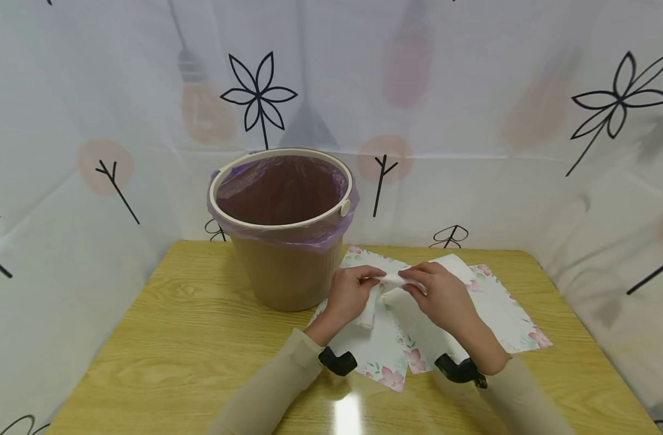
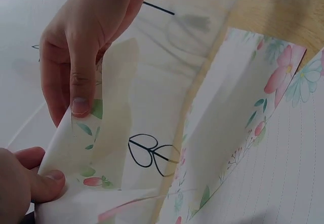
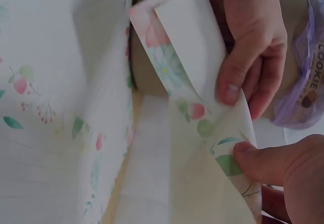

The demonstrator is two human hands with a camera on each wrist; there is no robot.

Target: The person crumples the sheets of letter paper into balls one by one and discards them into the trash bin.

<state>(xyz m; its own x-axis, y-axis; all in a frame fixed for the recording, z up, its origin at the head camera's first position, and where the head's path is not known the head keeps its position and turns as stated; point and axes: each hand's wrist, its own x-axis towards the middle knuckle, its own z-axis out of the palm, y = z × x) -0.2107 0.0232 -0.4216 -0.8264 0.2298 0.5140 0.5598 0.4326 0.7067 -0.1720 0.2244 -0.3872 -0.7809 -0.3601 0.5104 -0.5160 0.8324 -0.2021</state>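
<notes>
Thumb and fingers of my left hand (image 1: pixel 349 297) pinch one end of a folded floral-print paper sheet (image 1: pixel 392 281). Close by, my right hand (image 1: pixel 445 296) pinches the same sheet along the fold. In the left wrist view, the sheet's folded edge (image 2: pixel 87 155) runs between both thumbs, its printed leaves and buds showing. A narrow folded strip (image 3: pixel 195 41) of it sticks out past the left hand in the right wrist view. Beneath the hands, more white paper with pink flowers (image 1: pixel 366 353) lies on the wooden table (image 1: pixel 190 314), with another floral part (image 1: pixel 507 314) spreading right.
A beige bin (image 1: pixel 287 275) stands on the table left of the paper, lined with a purple plastic bag (image 1: pixel 315 238) folded over its rim. Patterned cloth (image 1: pixel 472 199) hangs behind the table and at both sides. Black wrist straps (image 1: pixel 338 361) sit on both arms.
</notes>
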